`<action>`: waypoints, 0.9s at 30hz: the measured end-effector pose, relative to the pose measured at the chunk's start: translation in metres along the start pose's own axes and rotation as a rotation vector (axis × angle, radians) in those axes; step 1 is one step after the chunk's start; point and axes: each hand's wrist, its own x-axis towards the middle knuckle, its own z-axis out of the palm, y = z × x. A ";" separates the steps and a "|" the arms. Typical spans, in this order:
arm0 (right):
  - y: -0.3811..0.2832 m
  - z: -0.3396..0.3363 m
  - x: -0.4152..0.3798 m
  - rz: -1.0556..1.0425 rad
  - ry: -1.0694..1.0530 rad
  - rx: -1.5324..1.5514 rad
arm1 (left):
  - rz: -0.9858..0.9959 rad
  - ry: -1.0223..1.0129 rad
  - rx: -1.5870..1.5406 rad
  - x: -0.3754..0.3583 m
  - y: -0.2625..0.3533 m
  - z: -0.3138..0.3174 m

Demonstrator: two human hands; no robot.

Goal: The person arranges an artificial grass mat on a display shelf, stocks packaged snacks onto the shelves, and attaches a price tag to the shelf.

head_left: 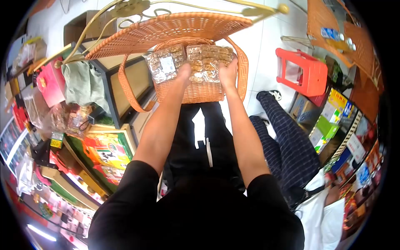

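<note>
Two clear plastic packs of brown, crumbly-looking snacks are side by side over a woven wicker seat (pixel 191 93). The left pack (pixel 160 66) carries a white label; the right pack (pixel 206 56) shows rows of pieces through shiny film. My left hand (pixel 183 74) is closed at the inner edge of the right pack, where the two packs meet, its thumb on top and its other fingers mostly hidden. On the outer edge of the right pack, my right hand (pixel 228 75) has its fingers wrapped round the side.
Wicker armrests (pixel 129 87) flank the seat, with a wicker panel (pixel 175 26) and gold metal frame beyond. A red plastic stool (pixel 304 73) stands right. Another person's checked trousers (pixel 287 137) are close on my right. Left are shelves with a colourful food bag (pixel 110 148).
</note>
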 end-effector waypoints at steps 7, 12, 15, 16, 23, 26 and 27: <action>0.035 0.044 0.034 -0.250 -0.093 -0.129 | 0.187 0.233 0.313 0.030 -0.015 -0.006; 0.043 0.036 0.048 0.039 -0.448 0.060 | 0.664 0.520 0.456 0.000 -0.024 -0.056; 0.052 0.044 0.049 -0.021 -0.488 0.204 | 0.617 0.561 0.564 0.003 -0.037 -0.083; 0.059 0.048 0.054 -0.055 -0.527 0.178 | 0.594 0.516 0.625 0.007 -0.040 -0.086; 0.065 0.054 0.066 -0.122 -0.455 -0.258 | 0.540 0.574 0.710 -0.001 -0.032 -0.076; 0.010 0.027 0.044 -0.264 -0.442 -0.375 | 0.791 0.636 0.515 -0.039 0.007 -0.096; -0.025 0.012 0.031 -0.252 -0.478 -0.340 | 0.865 0.727 0.512 -0.057 0.022 -0.106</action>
